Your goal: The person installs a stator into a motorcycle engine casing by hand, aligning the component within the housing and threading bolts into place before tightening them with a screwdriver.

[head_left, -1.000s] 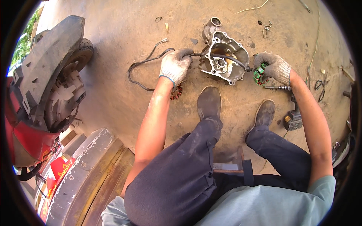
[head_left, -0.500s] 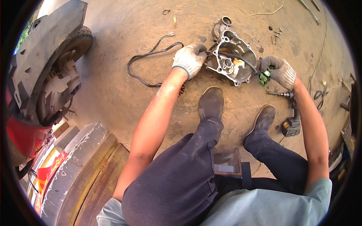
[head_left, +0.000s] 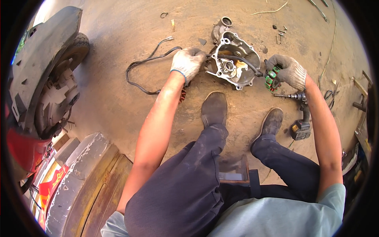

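My left hand [head_left: 188, 63], in a pale knit glove, is closed on a black cable [head_left: 146, 63] at the left side of an open metal engine casing [head_left: 237, 65], which lies on the floor with the cable running across its opening. A red-wound coil ring [head_left: 182, 94] is partly hidden below that hand. My right hand [head_left: 287, 72], gloved too, grips a green-wound coil ring [head_left: 271, 79] beside the casing's right side, where the cable reaches it. A cordless power tool [head_left: 301, 126] lies just below my right hand.
A red and black scooter [head_left: 47, 79] stands at the left above stacked boards [head_left: 100, 181]. Small bolts [head_left: 281, 31], long metal tools [head_left: 318, 10] and loose wires [head_left: 329, 94] lie at the upper and far right. My shoes [head_left: 214, 110] are just below the casing.
My left hand has moved slightly right, closer to the casing. My right hand still holds the green coil ring, with only slight movement. The whole view has shifted a little.
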`<state>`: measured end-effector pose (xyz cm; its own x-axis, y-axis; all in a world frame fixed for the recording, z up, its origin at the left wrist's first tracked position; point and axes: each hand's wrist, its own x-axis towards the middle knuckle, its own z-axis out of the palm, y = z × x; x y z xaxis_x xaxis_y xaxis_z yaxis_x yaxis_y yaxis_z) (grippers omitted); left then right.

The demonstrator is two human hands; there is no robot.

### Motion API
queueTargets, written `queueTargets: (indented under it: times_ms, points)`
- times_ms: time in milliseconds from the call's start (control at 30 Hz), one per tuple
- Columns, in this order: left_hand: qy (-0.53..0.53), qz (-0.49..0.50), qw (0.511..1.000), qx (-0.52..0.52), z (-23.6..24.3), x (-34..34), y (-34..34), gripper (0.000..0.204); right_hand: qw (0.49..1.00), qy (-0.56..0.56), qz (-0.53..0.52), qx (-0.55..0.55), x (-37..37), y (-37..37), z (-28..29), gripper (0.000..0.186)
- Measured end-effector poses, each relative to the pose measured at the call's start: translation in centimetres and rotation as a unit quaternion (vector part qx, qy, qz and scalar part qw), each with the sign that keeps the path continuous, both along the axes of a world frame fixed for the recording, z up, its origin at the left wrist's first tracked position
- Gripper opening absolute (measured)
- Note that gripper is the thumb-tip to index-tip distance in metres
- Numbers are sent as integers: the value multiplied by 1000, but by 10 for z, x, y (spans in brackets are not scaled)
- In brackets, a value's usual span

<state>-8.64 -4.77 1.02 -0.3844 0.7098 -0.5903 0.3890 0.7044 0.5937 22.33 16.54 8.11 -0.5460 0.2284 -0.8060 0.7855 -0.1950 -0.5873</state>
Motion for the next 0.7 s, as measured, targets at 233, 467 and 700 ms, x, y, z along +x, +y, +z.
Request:
queueTargets:
  times_ms: [233, 467, 700]
  points:
    - [99, -112, 989, 15, 14, -18, -2, 31, 997, 36, -57, 47, -29, 8, 42, 51]
    - [293, -224, 925, -88, 23, -10, 8, 28, 988, 111, -111, 2, -66, -15, 26, 43]
    - [275, -374, 884, 53, 8, -12, 21, 33, 979, 104, -168, -53, -68, -25, 27, 46]
